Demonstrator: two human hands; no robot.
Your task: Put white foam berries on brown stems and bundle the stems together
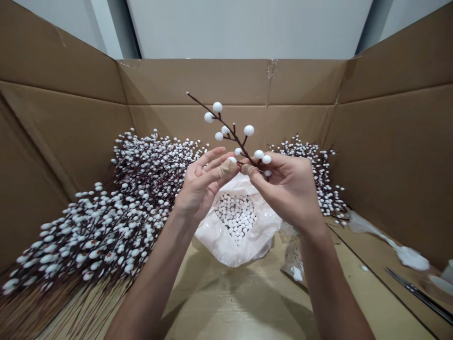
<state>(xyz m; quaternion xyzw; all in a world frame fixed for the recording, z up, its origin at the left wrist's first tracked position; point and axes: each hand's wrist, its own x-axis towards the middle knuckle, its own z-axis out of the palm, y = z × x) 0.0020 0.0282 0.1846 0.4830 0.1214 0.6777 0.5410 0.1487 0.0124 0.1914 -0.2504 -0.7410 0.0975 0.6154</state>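
Note:
Between thumb and fingers, my right hand holds a dark brown artificial berry branch, tilted up to the left with white berries on its side twigs. My left hand is closed in a pinch on a white berry at the tip of a short twig, close to my right thumb. Beige wrapping covers both thumb tips. Below the hands stands a white plastic bag, its mouth wide around many loose white berries.
Heaps of berry branches lie at the left, with another pile at the back right. Cardboard walls enclose the table. At the right are scissors, crumpled white plastic and a small bag.

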